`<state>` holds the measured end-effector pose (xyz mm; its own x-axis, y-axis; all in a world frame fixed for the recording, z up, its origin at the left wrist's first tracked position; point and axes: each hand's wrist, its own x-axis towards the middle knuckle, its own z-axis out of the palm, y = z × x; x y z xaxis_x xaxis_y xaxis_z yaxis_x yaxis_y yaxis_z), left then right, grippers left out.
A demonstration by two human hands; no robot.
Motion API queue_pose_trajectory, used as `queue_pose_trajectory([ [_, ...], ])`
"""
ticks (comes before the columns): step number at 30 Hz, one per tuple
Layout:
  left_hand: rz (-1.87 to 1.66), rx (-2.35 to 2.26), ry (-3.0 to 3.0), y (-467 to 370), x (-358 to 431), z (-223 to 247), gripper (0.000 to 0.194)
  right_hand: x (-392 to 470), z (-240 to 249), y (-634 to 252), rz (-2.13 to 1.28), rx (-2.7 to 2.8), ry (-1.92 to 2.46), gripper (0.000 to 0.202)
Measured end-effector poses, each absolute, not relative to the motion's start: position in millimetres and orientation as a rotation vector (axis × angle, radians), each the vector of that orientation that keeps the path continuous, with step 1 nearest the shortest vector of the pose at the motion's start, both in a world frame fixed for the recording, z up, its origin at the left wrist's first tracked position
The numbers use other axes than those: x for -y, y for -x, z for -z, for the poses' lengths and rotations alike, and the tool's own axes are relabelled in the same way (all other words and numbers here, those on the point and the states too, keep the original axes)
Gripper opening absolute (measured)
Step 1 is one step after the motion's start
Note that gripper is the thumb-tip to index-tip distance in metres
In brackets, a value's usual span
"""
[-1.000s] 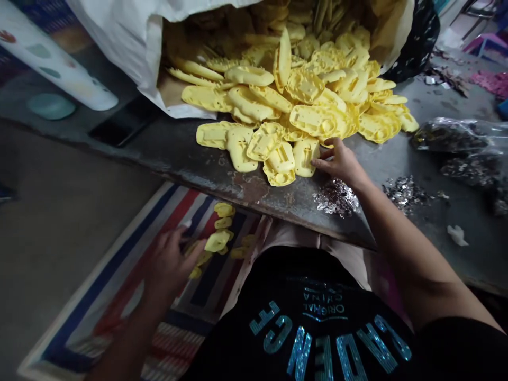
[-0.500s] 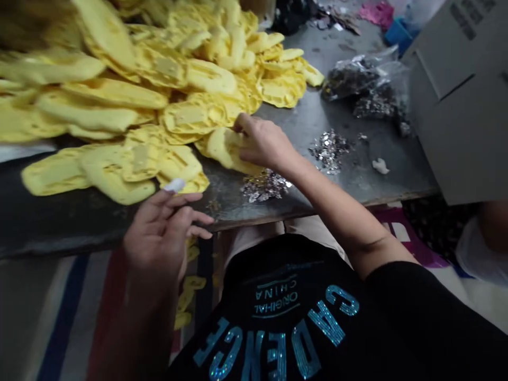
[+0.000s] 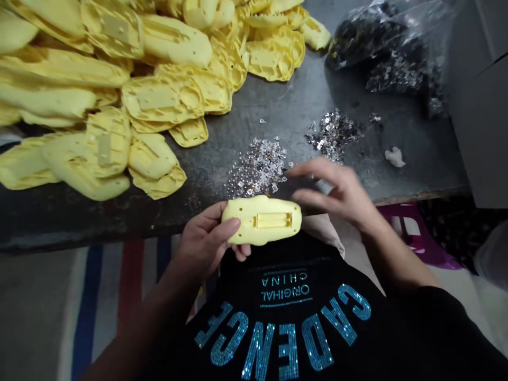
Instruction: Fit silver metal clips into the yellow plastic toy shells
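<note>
My left hand [image 3: 206, 235] grips one end of a yellow plastic shell [image 3: 248, 222], thumb on top and fingers underneath. The shell lies level at the table's front edge, its outer face up, showing a rectangular battery compartment and small screw holes. My right hand [image 3: 329, 188] is just right of the shell, thumb and fingers apart, with nothing visible in it. Its fingertips reach the right side of a loose heap of small shiny metal pieces [image 3: 257, 166]. A second, darker heap of metal pieces [image 3: 335, 132] lies behind this hand.
A large pile of yellow shells [image 3: 166, 100] covers the table's left and back. Clear plastic bags of metal parts [image 3: 397, 69] lie at the back right. Beside them stands a grey box [image 3: 484, 106]. A crumpled white scrap [image 3: 395, 157] sits near the right edge.
A shell has left the table by the pile and is now in my left hand, which was empty. My right hand has let go of it and moved right, to the metal pieces.
</note>
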<state>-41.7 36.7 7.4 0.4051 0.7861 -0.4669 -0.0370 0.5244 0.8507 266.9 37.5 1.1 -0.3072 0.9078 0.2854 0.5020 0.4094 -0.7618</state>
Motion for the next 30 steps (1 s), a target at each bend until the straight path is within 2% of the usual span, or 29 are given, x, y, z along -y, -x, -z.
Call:
queue_pose_trajectory([
  [1, -0.652, -1.042, -0.854, 35.9, -34.7, -7.6, 0.041, -38.6, 6.9, -281.0, -0.508, 1.903, 1.344, 0.016],
  [3, -0.732, -1.058, -0.776, 27.7, -33.0, -6.9, 0.036, -44.7, 21.7, -303.2, -0.204, 1.896, 1.602, 0.011],
  [6, -0.819, -1.063, -0.649, 22.1, -32.8, -6.4, 0.028, -57.4, 37.9, -316.9, -0.032, 2.004, 1.761, 0.01],
  [12, -0.86, -1.003, -0.584, 15.3, -27.3, -9.2, 0.023, -54.5, 30.1, -306.5, 0.035, 2.048, 1.711, 0.01],
  [16, -0.817, -0.92, -0.607, 12.2, -22.2, -6.6, 0.035, -28.3, 0.5, -291.7, -0.29, 1.949, 1.5, 0.005],
  [19, -0.816, -0.884, -0.611, 10.3, -17.9, -6.9, 0.032, -11.2, -15.8, -278.1, -0.402, 1.901, 1.355, 0.006],
  [24, -0.84, -0.893, -0.626, 6.8, -8.8, -14.1, 0.03, 1.3, -21.8, -262.0, -0.295, 1.993, 1.293, 0.026],
  [30, -0.838, -0.839, -0.667, 9.6, 0.6, -10.6, 0.026, 8.4, -25.3, -257.5, -0.086, 2.122, 1.28, 0.029],
])
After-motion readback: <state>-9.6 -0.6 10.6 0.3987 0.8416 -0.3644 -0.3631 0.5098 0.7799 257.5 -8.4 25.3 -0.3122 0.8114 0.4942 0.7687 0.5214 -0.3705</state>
